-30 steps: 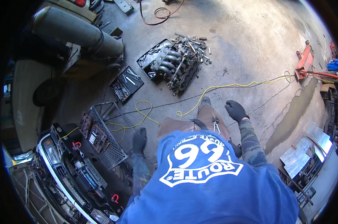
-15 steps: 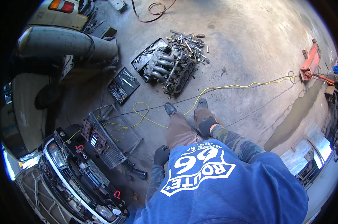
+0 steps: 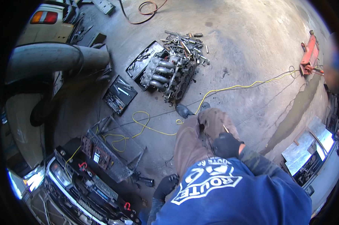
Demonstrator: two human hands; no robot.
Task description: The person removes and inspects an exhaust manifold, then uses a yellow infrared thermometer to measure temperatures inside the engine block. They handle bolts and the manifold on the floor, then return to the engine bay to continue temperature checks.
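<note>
A: ok so what are the fingers up to?

B: Right hand is curled up over the lap, looks closed around a thin pale stick poking out past the knuckles. Too blurry to say what it is. Left hand hangs beside the hip, fingers half bent. I don't see anything in it, but the palm's hidden, so can't swear to it.

A: and the engine?

B: On the concrete just beyond the boots, intake manifold on top, neither hand on it. Loose wrenches and sockets are heaped against its far side, and an open tool case sits to the left.

A: how far along, you reckon?

B: My read: engine's out on the floor, manifold not off, tools not packed up. How much wrenching is left, no clue from here.
</note>
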